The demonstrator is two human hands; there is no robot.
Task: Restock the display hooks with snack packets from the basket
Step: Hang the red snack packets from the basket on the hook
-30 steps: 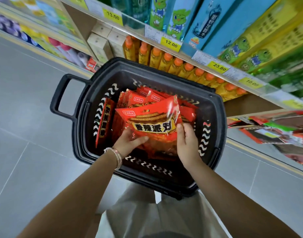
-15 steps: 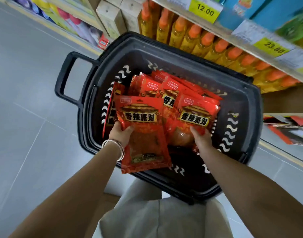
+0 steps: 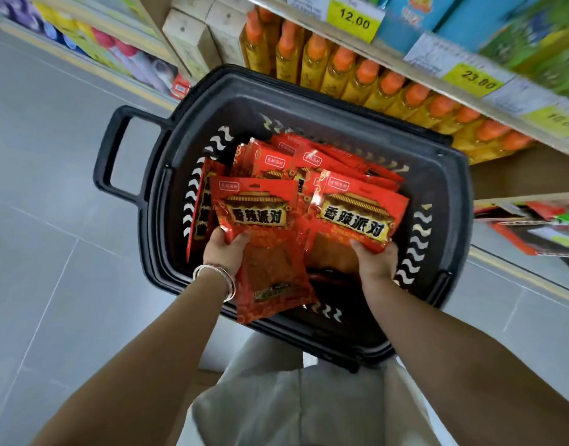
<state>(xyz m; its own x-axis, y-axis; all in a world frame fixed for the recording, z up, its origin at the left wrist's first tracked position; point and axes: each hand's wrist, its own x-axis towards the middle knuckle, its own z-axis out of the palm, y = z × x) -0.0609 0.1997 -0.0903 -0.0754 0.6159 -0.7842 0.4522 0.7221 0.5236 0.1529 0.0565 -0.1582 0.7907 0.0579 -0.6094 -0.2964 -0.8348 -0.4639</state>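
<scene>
On my feed the left forearm (image 3: 154,349) and the right forearm (image 3: 454,349) run bare from the bottom edge up to the wrists. The left hand (image 3: 223,249) has jewellery behind it: a stack of thin silvery bangles (image 3: 216,280) sitting loose at the wrist (three or four rings, I cannot count them cleanly). The right hand (image 3: 376,262) and its wrist are plain. Between the arms lies a pale cream garment (image 3: 296,400) of soft, creased cloth with a fold down its middle; trousers or skirt, I cannot tell.
</scene>
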